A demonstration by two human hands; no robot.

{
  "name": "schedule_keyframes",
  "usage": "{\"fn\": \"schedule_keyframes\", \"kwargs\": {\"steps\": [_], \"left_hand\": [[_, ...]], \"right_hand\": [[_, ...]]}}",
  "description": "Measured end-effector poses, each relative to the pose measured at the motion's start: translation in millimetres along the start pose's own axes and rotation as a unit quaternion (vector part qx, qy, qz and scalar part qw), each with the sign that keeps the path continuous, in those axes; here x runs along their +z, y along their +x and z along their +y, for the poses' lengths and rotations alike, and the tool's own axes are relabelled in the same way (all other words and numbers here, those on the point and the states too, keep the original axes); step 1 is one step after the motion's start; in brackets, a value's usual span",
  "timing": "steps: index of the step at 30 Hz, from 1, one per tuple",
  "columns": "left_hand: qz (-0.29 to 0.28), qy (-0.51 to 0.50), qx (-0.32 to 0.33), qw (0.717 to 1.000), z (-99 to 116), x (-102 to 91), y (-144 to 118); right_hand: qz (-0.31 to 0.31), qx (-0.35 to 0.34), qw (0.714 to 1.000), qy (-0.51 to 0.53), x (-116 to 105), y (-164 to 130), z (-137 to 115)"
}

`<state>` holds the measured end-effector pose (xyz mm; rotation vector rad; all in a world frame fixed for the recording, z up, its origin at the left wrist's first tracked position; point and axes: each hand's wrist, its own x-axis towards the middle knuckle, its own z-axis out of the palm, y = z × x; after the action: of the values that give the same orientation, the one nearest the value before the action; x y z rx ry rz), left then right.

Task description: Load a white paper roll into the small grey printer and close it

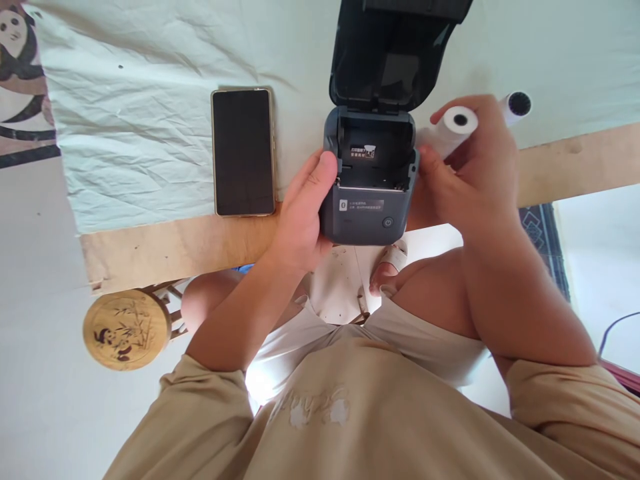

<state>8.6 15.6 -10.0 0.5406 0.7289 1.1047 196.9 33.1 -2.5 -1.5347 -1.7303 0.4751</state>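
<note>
A dark grey portable label printer (365, 217) is tilted toward me at the table's front edge, its black lid (390, 60) swung up. Inside its bare compartment a small white label shows; a power button sits on the front. My left hand (313, 203) grips the printer's left side, thumb on the rim. My right hand (483, 160) is closed around a white paper roll (450, 130) with a dark core, just right of the printer. The right thumb is against or very near the printer's right edge; I cannot tell which.
A second white roll (519, 105) lies behind my right hand. Left of the printer a phone (243, 153) with a dark screen lies on the pale green cloth (150, 80). The wooden table edge (175, 250) runs below, with a round stool (127, 330) at lower left.
</note>
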Motion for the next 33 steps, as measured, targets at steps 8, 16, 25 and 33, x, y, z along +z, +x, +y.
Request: {"fn": "schedule_keyframes", "kwargs": {"steps": [8, 16, 25, 33], "left_hand": [[-0.006, -0.014, 0.011, 1.000, -0.8, 0.3, -1.7], [0.016, 0.015, 0.007, 1.000, 0.4, 3.8, -1.0], [0.057, 0.002, 0.002, 0.998, 1.2, 16.7, 0.8], [0.010, 0.009, 0.015, 1.000, -0.8, 6.6, -1.6]], "right_hand": [[-0.023, 0.035, 0.991, -0.124, 5.1, 2.2, 6.6], [0.209, -0.149, 0.964, -0.063, -18.4, 8.1, 18.9], [0.100, 0.026, 0.982, -0.160, -23.8, 18.4, 61.7], [0.110, 0.136, 0.954, 0.245, -24.8, 21.0, 43.4]]}}
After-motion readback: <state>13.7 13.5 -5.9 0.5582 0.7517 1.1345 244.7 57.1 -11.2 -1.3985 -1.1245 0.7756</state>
